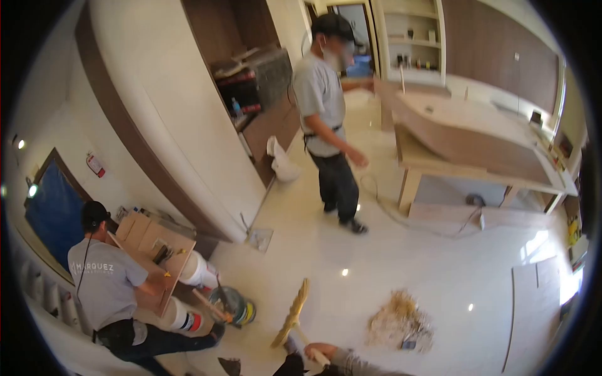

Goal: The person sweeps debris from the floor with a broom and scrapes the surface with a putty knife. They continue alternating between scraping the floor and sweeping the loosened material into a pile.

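My right hand (321, 351), at the bottom edge of the view, is closed around the pale handle (303, 335) of a broom. The broom's yellow bristle head (292, 313) stands slanted on the glossy tile floor, left of the hand. Right of it lies a heap of sawdust and wood shavings (401, 316), apart from the bristles. A small dark object (409, 344) sits at the heap's near edge. My left hand does not show. Below the broom head, a dark piece (229, 365) is cut off by the frame, and I cannot make out its kind.
A person (323, 106) stands by a wooden workbench (451, 166) with a thin curved board (439, 131). Another person (106, 276) leans over a board (153, 241) on white buckets (186, 315). A bucket of tools (231, 305), a cable (401, 219) and flat panels (533, 307) are on the floor.
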Demonstrator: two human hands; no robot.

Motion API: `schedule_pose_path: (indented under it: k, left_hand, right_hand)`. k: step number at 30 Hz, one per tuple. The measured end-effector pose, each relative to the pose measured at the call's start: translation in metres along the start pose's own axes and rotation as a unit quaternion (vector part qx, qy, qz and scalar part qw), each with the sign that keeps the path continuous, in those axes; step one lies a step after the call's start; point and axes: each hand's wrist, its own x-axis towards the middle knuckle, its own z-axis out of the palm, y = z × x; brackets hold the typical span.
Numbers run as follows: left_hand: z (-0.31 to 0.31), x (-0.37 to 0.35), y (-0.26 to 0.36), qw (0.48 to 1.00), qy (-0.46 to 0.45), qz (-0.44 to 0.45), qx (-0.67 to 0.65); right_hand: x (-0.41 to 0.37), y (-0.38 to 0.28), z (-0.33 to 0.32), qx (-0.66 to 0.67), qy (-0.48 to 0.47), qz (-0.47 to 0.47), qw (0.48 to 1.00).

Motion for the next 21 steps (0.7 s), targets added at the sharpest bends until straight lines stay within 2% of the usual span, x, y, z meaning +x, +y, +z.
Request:
schedule_pose_path:
  k: [1, 2, 3, 4, 5, 6, 7, 8, 9, 10, 11, 12, 13, 14, 15, 17, 19, 20, 21]
  left_hand:
    - [-0.007, 0.0, -0.017, 0.995, 0.009, -0.061, -0.078]
    - [-0.025, -0.001, -0.032, 0.996, -0.044, -0.08, 0.003]
    - [-0.031, -0.002, -0.054, 0.999, 0.001, -0.051, -0.003]
    - [-0.025, -0.025, -0.044, 0.998, -0.005, -0.021, 0.054]
    - [-0.018, -0.047, -0.023, 0.989, -0.01, -0.028, 0.146]
    - [-0.014, -0.062, -0.01, 0.973, -0.02, -0.027, 0.229]
    - [-0.013, -0.067, -0.011, 0.97, -0.022, -0.041, 0.238]
    - [-0.014, -0.071, -0.006, 0.968, 0.001, -0.05, 0.244]
    - [-0.013, -0.073, -0.003, 0.967, 0.024, -0.052, 0.247]
    - [-0.017, -0.075, 0.0, 0.968, -0.001, -0.052, 0.245]
    - [-0.024, -0.071, -0.003, 0.968, -0.002, -0.051, 0.245]
    - [-0.033, -0.063, -0.008, 0.972, -0.012, -0.068, 0.226]
    - [-0.043, -0.057, -0.014, 0.974, -0.022, -0.085, 0.208]
    - [-0.049, -0.051, -0.016, 0.975, -0.025, -0.081, 0.207]
    - [-0.052, -0.043, -0.018, 0.976, -0.027, -0.083, 0.199]
    - [-0.063, -0.029, -0.027, 0.98, -0.032, -0.077, 0.182]
    - [-0.069, -0.012, -0.034, 0.956, 0.015, -0.121, 0.268]
    - [-0.067, -0.011, -0.035, 0.96, 0.011, -0.112, 0.257]
    - [-0.063, -0.015, -0.031, 0.954, 0.002, -0.094, 0.285]
  right_hand:
    - [0.03, 0.045, -0.067, 0.078, -0.04, 0.098, 0.991]
    - [0.061, 0.103, -0.138, 0.04, -0.096, 0.109, 0.989]
    - [0.047, 0.102, -0.136, 0.017, -0.084, 0.07, 0.994]
    - [0.032, 0.099, -0.132, -0.008, -0.07, 0.031, 0.997]
    - [0.04, 0.112, -0.157, 0.251, 0.028, 0.199, 0.947]
    - [0.04, 0.12, -0.176, 0.188, 0.116, 0.193, 0.956]
    - [0.025, 0.112, -0.183, 0.22, 0.138, 0.23, 0.938]
    - [0.002, 0.098, -0.184, 0.309, 0.14, 0.28, 0.898]
    - [-0.021, 0.102, -0.198, 0.144, 0.135, 0.235, 0.952]
    - [-0.04, 0.107, -0.212, -0.029, 0.124, 0.181, 0.975]
    - [-0.076, 0.078, -0.186, -0.213, 0.179, 0.197, 0.94]
    - [-0.114, 0.027, -0.14, -0.391, 0.229, 0.202, 0.868]
    - [-0.127, 0.058, -0.174, -0.187, 0.306, 0.228, 0.905]
    - [-0.142, 0.066, -0.185, -0.144, 0.334, 0.232, 0.902]
    - [-0.16, 0.046, -0.163, -0.062, 0.392, 0.211, 0.893]
    - [-0.175, 0.038, -0.158, -0.081, 0.403, 0.194, 0.891]
    - [-0.182, 0.029, -0.147, -0.057, 0.409, 0.165, 0.896]
    - [-0.18, 0.055, -0.165, -0.396, 0.306, -0.013, 0.866]
    - [-0.175, 0.069, -0.193, -0.676, 0.154, -0.186, 0.696]
